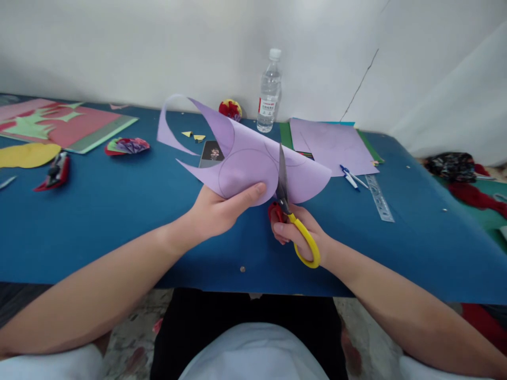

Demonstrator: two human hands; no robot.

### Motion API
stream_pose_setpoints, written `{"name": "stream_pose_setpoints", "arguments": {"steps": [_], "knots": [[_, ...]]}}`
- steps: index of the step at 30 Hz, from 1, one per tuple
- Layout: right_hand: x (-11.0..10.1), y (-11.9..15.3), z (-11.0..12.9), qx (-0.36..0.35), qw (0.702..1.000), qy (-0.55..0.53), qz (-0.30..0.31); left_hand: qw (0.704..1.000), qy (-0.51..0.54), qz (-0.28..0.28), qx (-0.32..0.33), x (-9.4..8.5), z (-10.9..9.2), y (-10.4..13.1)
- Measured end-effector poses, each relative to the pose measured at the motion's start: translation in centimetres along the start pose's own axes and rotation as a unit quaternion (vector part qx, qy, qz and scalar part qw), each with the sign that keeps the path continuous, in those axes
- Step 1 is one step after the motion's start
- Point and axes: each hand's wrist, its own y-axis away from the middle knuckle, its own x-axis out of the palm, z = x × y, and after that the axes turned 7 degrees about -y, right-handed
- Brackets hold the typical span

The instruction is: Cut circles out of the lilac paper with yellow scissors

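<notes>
Blue table point(99, 227), pale wall point(158, 47) behind. Far left: coloured sheets point(93, 129), cut off at frame edge. Dark flat object point(212, 152) half behind purple paper point(249, 168), unclear what. Left hand point(222, 210) grips that paper above table middle, thumb on top, other fingers hidden. Paper lilac, curled, drawn circles, curved cut edges, thin strip arching left. Right hand point(299, 229) grasps yellow-and-red scissors point(290, 215); one blade over paper, other out of sight. Far right: dark patterned bundle point(451, 167), hard to make out.
</notes>
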Motion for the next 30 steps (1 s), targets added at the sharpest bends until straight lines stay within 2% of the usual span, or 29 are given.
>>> {"name": "stream_pose_setpoints", "arguments": {"steps": [17,24,30], "knots": [[0.12,0.3,-0.67,0.014,1.0,0.004,-0.017,0.999,0.041,-0.004,-0.016,0.0,0.03,-0.29],[0.26,0.18,-0.16,0.019,0.999,0.01,-0.037,0.995,0.094,0.018,-0.027,-0.21,0.43,-0.6],[0.41,0.2,0.15,0.028,0.998,0.017,-0.047,0.996,0.079,0.013,-0.026,-0.53,0.37,-0.63]]}}
